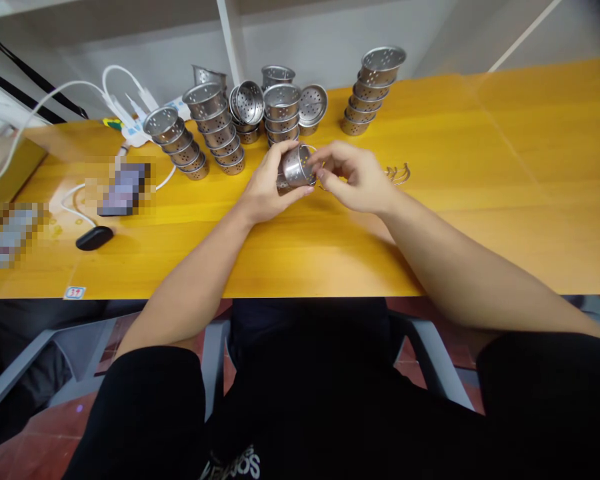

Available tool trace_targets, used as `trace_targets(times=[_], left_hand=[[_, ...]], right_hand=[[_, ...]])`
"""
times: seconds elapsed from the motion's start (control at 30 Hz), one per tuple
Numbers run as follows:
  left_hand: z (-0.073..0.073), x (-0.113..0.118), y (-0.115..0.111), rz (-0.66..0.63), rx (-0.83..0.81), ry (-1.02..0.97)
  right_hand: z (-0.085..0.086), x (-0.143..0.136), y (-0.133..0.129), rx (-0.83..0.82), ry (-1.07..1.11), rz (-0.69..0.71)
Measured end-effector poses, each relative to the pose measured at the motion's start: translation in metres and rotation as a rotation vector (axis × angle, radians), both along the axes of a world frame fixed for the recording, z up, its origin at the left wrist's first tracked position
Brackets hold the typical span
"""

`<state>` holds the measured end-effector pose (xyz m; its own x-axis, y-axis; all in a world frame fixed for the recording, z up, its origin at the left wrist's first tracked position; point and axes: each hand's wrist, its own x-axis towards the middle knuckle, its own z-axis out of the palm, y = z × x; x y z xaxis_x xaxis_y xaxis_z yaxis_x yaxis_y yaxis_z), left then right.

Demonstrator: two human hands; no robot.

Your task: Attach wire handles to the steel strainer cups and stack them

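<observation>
My left hand (270, 185) is wrapped round a perforated metal cup (296, 167), tilted with its mouth toward the right. At that mouth my right hand (351, 175) has its fingers bent and pinched together. A thin wire loop shows at the cup's rim beside those fingertips; part of it is hidden by the fingers. Under the held cup, another metal piece shows partly, mostly covered by my left hand. To the right of my right hand, several small bent wire pieces (399, 173) lie on the table.
Stacked perforated cups stand at the back: a left stack (180, 147), a second stack (217, 130), a middle stack (283, 113) and a right stack (373, 93). On the left are a phone (125, 190), a black oval object (95, 238) and a white power strip (136, 133) with cables.
</observation>
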<state>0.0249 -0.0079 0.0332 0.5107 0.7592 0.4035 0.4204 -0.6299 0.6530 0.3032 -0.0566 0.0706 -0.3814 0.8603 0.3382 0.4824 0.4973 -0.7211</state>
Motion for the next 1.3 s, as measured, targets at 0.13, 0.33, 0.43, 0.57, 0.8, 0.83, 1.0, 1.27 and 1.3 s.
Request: trace_targets(times=[0.13, 0.33, 0.43, 0.57, 0.8, 0.83, 1.0, 1.27, 1.3], left_hand=[[0.004, -0.009, -0.001, 0.015, -0.019, -0.011], [0.01, -0.015, -0.002, -0.02, -0.031, -0.036], [0.011, -0.015, -0.001, -0.028, -0.041, -0.027], [0.014, -0.013, -0.001, -0.024, -0.063, -0.007], [0.016, -0.013, -0.002, -0.021, -0.087, -0.006], [0.015, -0.013, -0.002, -0.023, -0.081, -0.012], [0.006, -0.013, 0.004, 0.02, -0.056, -0.056], [-0.028, -0.033, 0.046, 0.207, 0.014, -0.135], [-0.031, -0.034, 0.049, 0.198, 0.003, -0.145]], right_hand=[[0.007, 0.009, 0.0, 0.086, -0.078, 0.092], [0.006, 0.01, 0.003, 0.092, -0.05, 0.13], [0.004, 0.01, 0.006, 0.084, -0.024, 0.14], [0.003, 0.011, 0.008, 0.071, 0.008, 0.16], [0.008, 0.014, 0.008, 0.043, -0.005, 0.134], [0.009, 0.014, 0.008, 0.053, 0.006, 0.148], [0.009, 0.012, 0.007, 0.098, 0.013, 0.088], [-0.03, 0.05, 0.046, 0.094, -0.225, -0.133], [-0.038, 0.056, 0.054, 0.095, -0.258, -0.132]])
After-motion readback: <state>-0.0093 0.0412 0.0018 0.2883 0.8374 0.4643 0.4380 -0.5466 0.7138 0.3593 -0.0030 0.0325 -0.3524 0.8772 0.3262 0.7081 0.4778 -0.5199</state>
